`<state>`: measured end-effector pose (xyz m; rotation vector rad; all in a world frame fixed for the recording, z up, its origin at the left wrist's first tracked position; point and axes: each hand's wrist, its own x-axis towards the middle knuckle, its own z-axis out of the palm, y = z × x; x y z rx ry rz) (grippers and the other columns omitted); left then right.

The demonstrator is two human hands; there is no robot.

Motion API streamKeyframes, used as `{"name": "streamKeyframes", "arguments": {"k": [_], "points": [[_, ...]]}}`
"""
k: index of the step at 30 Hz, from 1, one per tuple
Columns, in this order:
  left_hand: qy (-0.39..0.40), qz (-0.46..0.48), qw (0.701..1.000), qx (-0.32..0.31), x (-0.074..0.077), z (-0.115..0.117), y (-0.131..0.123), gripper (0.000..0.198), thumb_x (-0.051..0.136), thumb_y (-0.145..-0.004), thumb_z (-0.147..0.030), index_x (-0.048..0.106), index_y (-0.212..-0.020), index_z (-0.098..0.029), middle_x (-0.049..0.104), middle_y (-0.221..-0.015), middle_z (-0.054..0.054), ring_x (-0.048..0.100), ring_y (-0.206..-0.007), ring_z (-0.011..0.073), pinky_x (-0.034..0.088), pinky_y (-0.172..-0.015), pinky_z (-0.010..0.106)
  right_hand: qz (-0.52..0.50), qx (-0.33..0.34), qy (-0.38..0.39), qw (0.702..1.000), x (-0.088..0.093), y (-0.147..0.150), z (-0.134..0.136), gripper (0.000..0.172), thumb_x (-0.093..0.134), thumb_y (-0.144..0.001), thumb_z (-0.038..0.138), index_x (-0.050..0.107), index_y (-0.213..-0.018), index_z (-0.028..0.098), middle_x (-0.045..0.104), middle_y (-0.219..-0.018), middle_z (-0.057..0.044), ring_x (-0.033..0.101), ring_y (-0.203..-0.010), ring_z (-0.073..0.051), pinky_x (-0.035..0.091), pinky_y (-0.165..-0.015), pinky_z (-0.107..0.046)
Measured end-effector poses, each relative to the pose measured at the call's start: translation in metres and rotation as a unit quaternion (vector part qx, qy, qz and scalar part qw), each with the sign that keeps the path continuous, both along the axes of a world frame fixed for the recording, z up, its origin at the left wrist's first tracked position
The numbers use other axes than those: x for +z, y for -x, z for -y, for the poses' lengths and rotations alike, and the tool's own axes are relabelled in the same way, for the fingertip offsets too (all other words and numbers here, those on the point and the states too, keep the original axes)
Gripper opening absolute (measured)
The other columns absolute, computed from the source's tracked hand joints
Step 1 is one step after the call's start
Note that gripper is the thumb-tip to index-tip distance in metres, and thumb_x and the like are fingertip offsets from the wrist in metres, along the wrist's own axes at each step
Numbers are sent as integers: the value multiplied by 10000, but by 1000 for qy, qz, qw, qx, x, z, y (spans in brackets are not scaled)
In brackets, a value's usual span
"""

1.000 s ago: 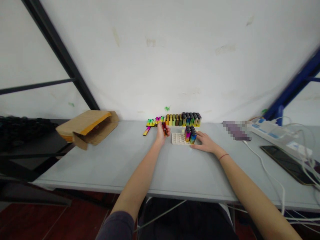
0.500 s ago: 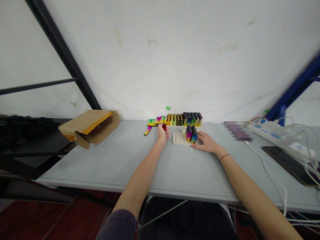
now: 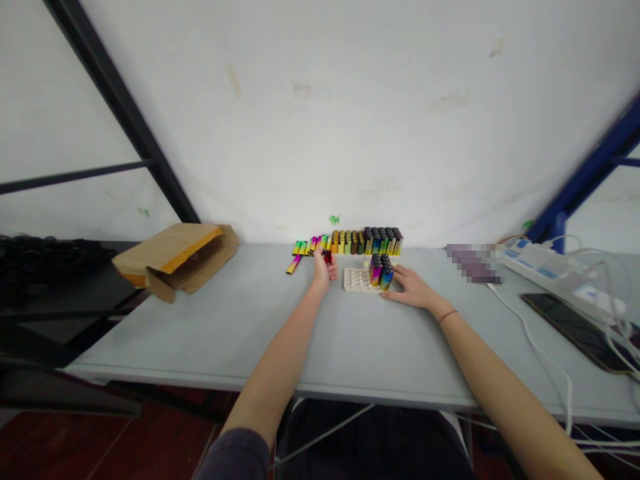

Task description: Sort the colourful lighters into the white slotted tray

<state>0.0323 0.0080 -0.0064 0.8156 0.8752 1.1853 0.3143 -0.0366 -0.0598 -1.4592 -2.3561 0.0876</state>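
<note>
Head view: left hand (image 3: 323, 271) holds red object (image 3: 327, 257).

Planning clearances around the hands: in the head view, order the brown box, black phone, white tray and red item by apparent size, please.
Largest to smallest:
1. Brown box
2. Black phone
3. White tray
4. Red item, visible part only; the left hand hides some.

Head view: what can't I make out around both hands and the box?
Red item, head view: partly hidden by the left hand.
Right hand, head view: fingertip contact with the white tray too small to tell.
Tray's right-hand holes, head view: covered by upright lighters.
Cardboard box, head view: deeper inside lost in shadow.
</note>
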Motion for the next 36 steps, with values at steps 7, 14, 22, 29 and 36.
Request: {"name": "streamKeyframes", "arguments": {"k": [7,14,22,29,36], "points": [[26,2,1000,-4,6,2,-1,575,302,-998,-633,344,-575,-245,172,-414,-75,129,-333,73,110,-369,232,-2,0,-1,1000,0,0,0,817,623,-873,752,626,-1460,184,567,-1538,-203,520,-1410,-441,428,-1173,-605],[23,23,999,33,4,2,-2,530,308,-1005,-589,337,-607,-241,186,-428,-82,147,-335,72,130,-372,224,-7,4,-1,1000,2,1,1,798,630,-873,741,623,-1464,205,576,-1531,-189,537,-1392,-438,431,-1169,-607],[-102,-42,994,18,13,6,-10,296,644,-890,-458,470,-840,-225,506,-623,-82,402,-440,56,304,-451,182,0,-3,3,1000,1,0,0,817,609,-874,764,616,-1469,204,560,-1549,-187,514,-1419,-426,433,-1169,-592],[-276,-171,935,-144,26,21,-13,380,896,-667,-433,726,-872,-162,701,-902,40,650,-875,172,514,-763,263,2,4,-1,1000,2,1,1,800,629,-880,727,605,-1482,201,548,-1562,-182,512,-1419,-423,425,-1175,-582],[-295,-200,915,-189,12,22,-27,444,910,-659,-484,787,-922,-149,747,-925,62,666,-824,173,527,-784,291,-5,10,-4,1000,3,2,1,757,647,-878,711,628,-1456,221,573,-1534,-181,533,-1390,-433,438,-1152,-603]]}}
